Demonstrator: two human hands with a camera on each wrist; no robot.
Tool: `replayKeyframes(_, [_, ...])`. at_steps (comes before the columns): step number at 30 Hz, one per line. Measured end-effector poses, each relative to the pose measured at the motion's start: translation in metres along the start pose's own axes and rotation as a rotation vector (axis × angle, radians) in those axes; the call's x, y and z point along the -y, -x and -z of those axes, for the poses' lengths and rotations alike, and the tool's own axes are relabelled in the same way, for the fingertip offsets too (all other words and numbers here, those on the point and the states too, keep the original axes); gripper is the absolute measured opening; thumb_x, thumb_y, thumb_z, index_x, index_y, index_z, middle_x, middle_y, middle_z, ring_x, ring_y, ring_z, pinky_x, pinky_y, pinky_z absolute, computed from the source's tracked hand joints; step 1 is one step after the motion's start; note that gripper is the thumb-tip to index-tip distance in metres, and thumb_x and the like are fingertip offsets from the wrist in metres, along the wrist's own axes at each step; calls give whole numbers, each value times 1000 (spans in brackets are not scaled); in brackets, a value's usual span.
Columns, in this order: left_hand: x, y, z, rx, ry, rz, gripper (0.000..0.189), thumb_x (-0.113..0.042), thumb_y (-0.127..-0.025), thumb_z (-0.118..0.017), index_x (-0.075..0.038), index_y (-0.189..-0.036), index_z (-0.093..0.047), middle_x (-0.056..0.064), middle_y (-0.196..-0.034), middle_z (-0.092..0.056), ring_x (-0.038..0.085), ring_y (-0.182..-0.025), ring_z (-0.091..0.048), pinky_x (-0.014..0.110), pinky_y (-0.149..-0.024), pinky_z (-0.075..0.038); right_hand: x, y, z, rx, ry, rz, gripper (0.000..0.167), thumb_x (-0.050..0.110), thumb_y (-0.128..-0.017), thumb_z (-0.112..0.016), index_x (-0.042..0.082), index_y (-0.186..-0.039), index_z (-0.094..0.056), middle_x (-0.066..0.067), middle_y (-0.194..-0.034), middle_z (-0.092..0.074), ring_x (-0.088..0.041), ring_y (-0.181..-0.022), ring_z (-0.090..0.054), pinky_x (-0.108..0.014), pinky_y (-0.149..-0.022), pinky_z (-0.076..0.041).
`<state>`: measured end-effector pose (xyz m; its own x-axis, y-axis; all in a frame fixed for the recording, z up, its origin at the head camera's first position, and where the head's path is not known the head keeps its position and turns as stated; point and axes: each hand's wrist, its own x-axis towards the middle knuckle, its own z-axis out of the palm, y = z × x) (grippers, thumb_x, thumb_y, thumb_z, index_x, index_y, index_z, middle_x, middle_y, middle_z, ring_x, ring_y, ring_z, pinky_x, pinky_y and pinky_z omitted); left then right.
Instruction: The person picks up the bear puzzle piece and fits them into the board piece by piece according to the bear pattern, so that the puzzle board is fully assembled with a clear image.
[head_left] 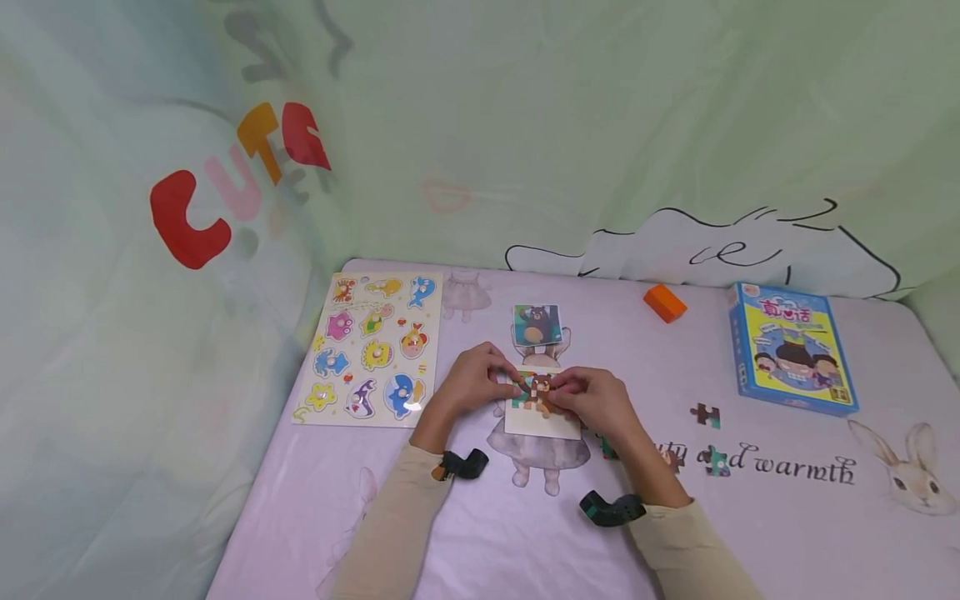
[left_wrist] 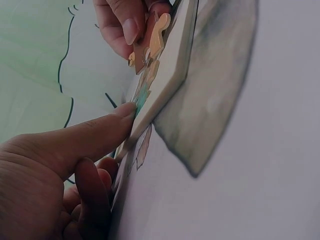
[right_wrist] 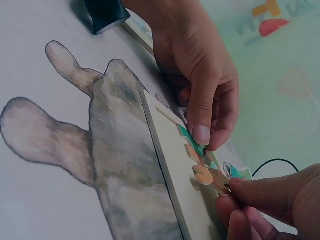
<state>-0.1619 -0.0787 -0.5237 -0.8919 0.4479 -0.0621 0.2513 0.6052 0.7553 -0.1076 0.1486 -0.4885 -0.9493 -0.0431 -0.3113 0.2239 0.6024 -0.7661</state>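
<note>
A small cream puzzle board (head_left: 543,427) lies on the table between the two hands, with joined jigsaw pieces showing a brown bear on it. My right hand (head_left: 603,400) pinches a brown jigsaw piece (right_wrist: 220,182) between thumb and fingers, at the right side of the joined pieces. From the left, my left hand (head_left: 476,379) holds a green-and-brown jigsaw piece (right_wrist: 186,133) at the board's left part with thumb and forefinger. Its other fingers are curled below, by the board's edge in the left wrist view. Just behind the board lies a square bear picture card (head_left: 537,325).
Loose jigsaw pieces (head_left: 706,415) lie to the right, some partly hidden by the right forearm. At left is a peg puzzle board (head_left: 330,417) with sea animals. An orange block (head_left: 665,303) and a blue game box (head_left: 795,350) stand back right. Curtains hang behind the table.
</note>
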Motion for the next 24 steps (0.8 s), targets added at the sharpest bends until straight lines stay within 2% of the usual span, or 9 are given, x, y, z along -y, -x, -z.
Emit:
replayKeyframes(14, [1, 0, 0, -10, -1, -20, 17, -25, -81, -88, -19, -95, -81, -3, -95, -58, 7, -74, -50, 21, -67, -41, 7, -1, -5, -45, 68, 5, 24, 21, -90, -79, 4, -107, -74, -7, -82, -73, -20, -76, -60, -23, -63, -49])
replayKeyframes(24, [1, 0, 1, 4, 11, -2, 16, -25, -82, -87, -19, -96, -81, -3, -98, -58, 7, -75, -52, 21, -68, -42, 7, -3, -7, -77, 102, 29, 22, 22, -88, -80, 3, -98, -73, -4, -71, -70, -14, -61, -61, -25, -57, -49])
